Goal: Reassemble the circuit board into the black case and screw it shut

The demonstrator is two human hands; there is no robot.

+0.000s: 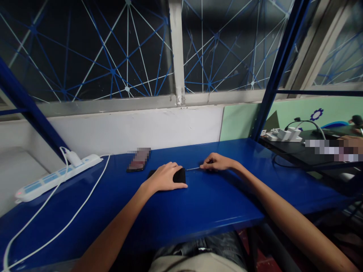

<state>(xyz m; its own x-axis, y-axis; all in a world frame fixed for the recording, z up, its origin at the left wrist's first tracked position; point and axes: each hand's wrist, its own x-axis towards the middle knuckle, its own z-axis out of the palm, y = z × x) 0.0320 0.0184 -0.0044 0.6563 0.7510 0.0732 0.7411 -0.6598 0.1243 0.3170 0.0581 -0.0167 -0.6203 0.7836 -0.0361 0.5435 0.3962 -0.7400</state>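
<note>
My left hand [166,177] rests over a black flat object [179,176] on the blue table [210,200], its thumb and fingers spread around the object's sides. To the right, my right hand [214,162] pinches a thin metallic rod [193,168]. The rod points left, and its tip is at or very near the right edge of the black object; whether they touch is too small to tell. Much of the black object is hidden under my left hand.
A phone [139,160] lies behind my left hand. On the left is a white power strip [59,177] with a plug and looping white cables. Blue frame posts rise on both sides. At the right, a black table [295,149] holds chargers, and part of another person's hand shows there.
</note>
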